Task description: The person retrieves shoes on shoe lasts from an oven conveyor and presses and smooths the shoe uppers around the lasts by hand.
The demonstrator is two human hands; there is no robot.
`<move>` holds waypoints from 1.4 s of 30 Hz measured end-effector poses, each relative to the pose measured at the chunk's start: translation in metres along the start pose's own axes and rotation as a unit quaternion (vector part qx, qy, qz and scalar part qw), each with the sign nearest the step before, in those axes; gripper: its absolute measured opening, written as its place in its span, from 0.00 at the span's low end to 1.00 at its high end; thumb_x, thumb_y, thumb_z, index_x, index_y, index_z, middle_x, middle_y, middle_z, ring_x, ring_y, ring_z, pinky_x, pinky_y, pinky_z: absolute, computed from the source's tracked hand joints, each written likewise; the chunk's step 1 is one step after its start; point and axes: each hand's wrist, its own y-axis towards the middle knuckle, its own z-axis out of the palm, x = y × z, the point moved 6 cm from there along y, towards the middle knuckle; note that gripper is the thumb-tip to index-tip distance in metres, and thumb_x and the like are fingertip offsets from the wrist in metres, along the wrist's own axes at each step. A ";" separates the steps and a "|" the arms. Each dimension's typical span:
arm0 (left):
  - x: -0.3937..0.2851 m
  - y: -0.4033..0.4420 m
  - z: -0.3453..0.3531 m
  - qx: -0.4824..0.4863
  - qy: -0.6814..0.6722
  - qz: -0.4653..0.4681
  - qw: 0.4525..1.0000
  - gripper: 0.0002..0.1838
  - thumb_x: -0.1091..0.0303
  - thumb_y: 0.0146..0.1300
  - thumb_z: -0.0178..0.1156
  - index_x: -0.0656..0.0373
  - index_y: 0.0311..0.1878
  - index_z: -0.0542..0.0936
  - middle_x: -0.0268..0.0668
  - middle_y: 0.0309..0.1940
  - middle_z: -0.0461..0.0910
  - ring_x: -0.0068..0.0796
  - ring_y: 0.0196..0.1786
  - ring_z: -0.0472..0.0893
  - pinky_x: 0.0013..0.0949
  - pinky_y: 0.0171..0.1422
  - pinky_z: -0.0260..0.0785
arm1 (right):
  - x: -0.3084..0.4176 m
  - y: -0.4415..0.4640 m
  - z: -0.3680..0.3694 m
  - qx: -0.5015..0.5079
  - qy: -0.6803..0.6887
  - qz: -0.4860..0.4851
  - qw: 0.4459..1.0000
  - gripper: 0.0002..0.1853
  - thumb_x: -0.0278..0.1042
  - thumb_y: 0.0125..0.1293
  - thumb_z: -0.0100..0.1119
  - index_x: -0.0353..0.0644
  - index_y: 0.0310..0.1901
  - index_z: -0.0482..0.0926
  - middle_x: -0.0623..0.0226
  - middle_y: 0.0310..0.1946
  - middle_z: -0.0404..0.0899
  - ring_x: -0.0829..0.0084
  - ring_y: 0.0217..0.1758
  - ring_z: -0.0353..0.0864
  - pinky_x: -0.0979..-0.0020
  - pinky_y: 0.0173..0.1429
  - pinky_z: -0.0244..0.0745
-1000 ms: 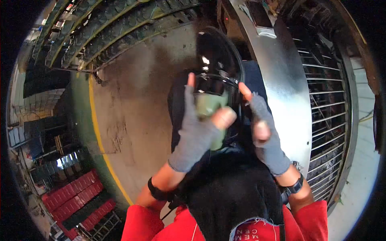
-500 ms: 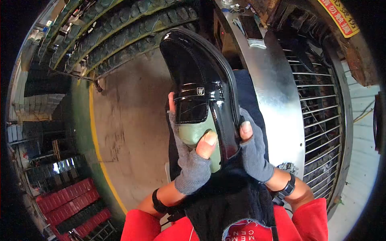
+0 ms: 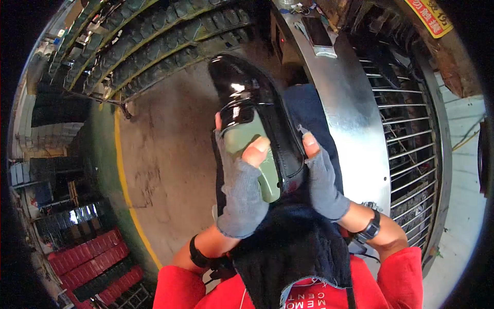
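A glossy black shoe (image 3: pixel 260 92) is held in front of me, toe pointing away and slightly left. A pale green shoe last (image 3: pixel 242 138) fills its opening. My left hand (image 3: pixel 244 175), in a grey fingerless glove, is closed around the left side, its thumb pressed on the last. At the right side near the heel, my right hand (image 3: pixel 321 172), gloved likewise, has its thumb by the sole edge. The other fingers of that hand are mostly hidden behind the shoe. Dark cloth (image 3: pixel 293 242) covers my lap below it.
To the right stands a metal counter (image 3: pixel 355 123) with a phone (image 3: pixel 316 33) at its far end. Beyond it is a metal bar grating (image 3: pixel 404 123). Racks of shoes (image 3: pixel 154 46) stand at far left, with red items (image 3: pixel 92 252) at lower left. A yellow floor line (image 3: pixel 123 180) runs along the left.
The shoe has tilted and come slightly lower, so its toe looks shorter and more of the green last shows. The small strap emblem is no longer visible. Both hands have shifted a little.
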 end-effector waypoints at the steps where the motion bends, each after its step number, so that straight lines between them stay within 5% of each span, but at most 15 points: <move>1: -0.005 0.001 -0.002 -0.006 0.039 0.013 0.999 0.37 0.55 0.81 0.54 0.62 0.85 0.56 0.49 0.71 0.76 0.40 0.68 0.82 0.40 0.74 0.75 | 0.005 0.005 -0.003 0.012 0.006 -0.006 1.000 0.34 0.53 0.89 0.49 0.31 0.80 0.68 0.60 0.66 0.81 0.72 0.65 0.78 0.69 0.77 0.68; 5: -0.026 0.006 -0.003 0.030 0.247 0.085 0.965 0.51 0.32 0.79 0.44 0.62 0.90 0.47 0.46 0.84 0.61 0.38 0.81 0.66 0.41 0.86 0.55 | 0.059 0.018 0.007 0.078 -0.037 -0.040 0.995 0.46 0.54 0.77 0.70 0.43 0.87 0.59 0.59 0.69 0.79 0.68 0.69 0.79 0.64 0.74 0.75; 6: -0.031 0.011 -0.007 0.061 0.295 0.105 0.948 0.55 0.26 0.78 0.40 0.62 0.91 0.45 0.45 0.87 0.56 0.37 0.85 0.60 0.41 0.89 0.47 | 0.057 0.017 0.004 0.024 -0.066 0.124 0.990 0.37 0.53 0.78 0.68 0.41 0.80 0.69 0.60 0.68 0.82 0.67 0.69 0.83 0.63 0.70 0.81; 7: -0.029 0.014 -0.011 0.080 0.308 0.111 0.941 0.60 0.19 0.77 0.36 0.62 0.92 0.42 0.43 0.90 0.51 0.37 0.89 0.55 0.41 0.93 0.40 | 0.056 0.022 0.009 0.072 0.096 0.143 0.982 0.32 0.52 0.79 0.66 0.41 0.75 0.73 0.60 0.65 0.84 0.67 0.66 0.86 0.62 0.69 0.83; 9: -0.016 0.021 -0.013 0.088 0.238 0.114 0.960 0.60 0.20 0.77 0.42 0.62 0.92 0.42 0.44 0.90 0.52 0.38 0.89 0.57 0.42 0.93 0.43 | 0.049 0.031 0.000 0.059 0.297 0.133 0.944 0.26 0.53 0.84 0.55 0.40 0.68 0.80 0.59 0.61 0.88 0.65 0.61 0.91 0.60 0.69 0.87; 12: 0.014 0.003 -0.013 0.112 0.130 0.103 0.980 0.55 0.34 0.80 0.56 0.60 0.92 0.42 0.46 0.89 0.54 0.40 0.88 0.59 0.43 0.92 0.47 | 0.063 0.022 0.006 0.030 0.287 0.087 0.953 0.26 0.55 0.86 0.50 0.41 0.68 0.80 0.60 0.60 0.88 0.66 0.60 0.91 0.62 0.69 0.87; 15: 0.024 -0.009 -0.013 0.074 0.091 0.116 0.986 0.46 0.50 0.85 0.55 0.66 0.91 0.46 0.42 0.89 0.57 0.26 0.80 0.67 0.32 0.82 0.58 | 0.044 0.012 -0.003 0.004 0.297 0.102 0.949 0.28 0.56 0.87 0.47 0.41 0.69 0.79 0.60 0.60 0.89 0.66 0.60 0.91 0.63 0.69 0.87; 20: 0.040 0.015 -0.015 0.201 0.298 0.095 0.928 0.41 0.55 0.86 0.53 0.63 0.91 0.50 0.44 0.89 0.56 0.36 0.90 0.55 0.42 0.93 0.40 | 0.032 0.024 -0.061 0.021 0.242 0.086 0.966 0.29 0.56 0.85 0.48 0.40 0.71 0.77 0.59 0.60 0.88 0.65 0.61 0.91 0.61 0.69 0.87; 22: 0.057 0.034 -0.023 0.246 0.322 0.107 0.908 0.36 0.55 0.88 0.50 0.62 0.89 0.57 0.44 0.85 0.65 0.35 0.86 0.64 0.42 0.90 0.50 | 0.033 0.021 -0.115 0.013 0.241 0.077 0.967 0.30 0.53 0.81 0.53 0.36 0.72 0.76 0.56 0.60 0.88 0.63 0.59 0.92 0.60 0.67 0.88; 24: 0.108 0.048 -0.042 0.260 0.165 -0.158 0.938 0.32 0.52 0.89 0.47 0.61 0.87 0.63 0.42 0.78 0.75 0.35 0.77 0.75 0.40 0.83 0.64 | 0.060 -0.002 -0.145 -0.049 0.226 0.081 0.970 0.32 0.49 0.77 0.59 0.33 0.72 0.76 0.54 0.59 0.88 0.61 0.57 0.92 0.59 0.65 0.90; 29: 0.143 0.038 -0.084 0.221 0.206 -0.173 0.938 0.30 0.50 0.89 0.50 0.61 0.82 0.71 0.39 0.68 0.83 0.31 0.63 0.84 0.35 0.70 0.75 | 0.058 -0.135 -0.361 -0.301 -0.090 0.030 0.949 0.31 0.45 0.72 0.65 0.37 0.72 0.77 0.60 0.57 0.88 0.65 0.55 0.91 0.63 0.60 0.87; 33: 0.142 0.038 -0.073 0.189 0.388 -0.048 0.901 0.20 0.63 0.83 0.61 0.64 0.70 0.78 0.40 0.60 0.86 0.29 0.54 0.85 0.33 0.62 0.77 | 0.021 -0.263 -0.515 -0.504 -0.303 0.110 0.801 0.31 0.39 0.67 0.71 0.43 0.71 0.78 0.59 0.54 0.87 0.62 0.56 0.89 0.62 0.60 0.84; 36: 0.125 0.047 -0.057 0.178 0.460 -0.046 0.869 0.13 0.69 0.80 0.63 0.64 0.61 0.80 0.39 0.51 0.86 0.25 0.49 0.83 0.33 0.57 0.77 | 0.070 -0.262 -0.468 -0.455 -0.602 0.212 0.621 0.45 0.34 0.58 0.75 0.39 0.79 0.69 0.49 0.61 0.83 0.49 0.62 0.85 0.52 0.68 0.79; 39: 0.131 0.048 -0.062 0.156 0.397 -0.135 0.894 0.13 0.68 0.80 0.62 0.62 0.61 0.79 0.33 0.45 0.80 0.21 0.48 0.79 0.31 0.57 0.75 | 0.087 -0.165 -0.401 -0.301 -0.804 -0.013 0.512 0.41 0.35 0.58 0.73 0.42 0.76 0.74 0.41 0.71 0.75 0.40 0.70 0.78 0.47 0.73 0.77; 42: 0.133 0.051 -0.058 0.153 0.413 -0.150 0.885 0.13 0.67 0.80 0.62 0.61 0.61 0.79 0.33 0.44 0.80 0.21 0.48 0.79 0.31 0.58 0.74 | 0.063 -0.036 -0.385 -0.237 -0.689 -0.067 0.682 0.35 0.49 0.70 0.74 0.47 0.75 0.78 0.44 0.79 0.69 0.40 0.77 0.74 0.50 0.78 0.73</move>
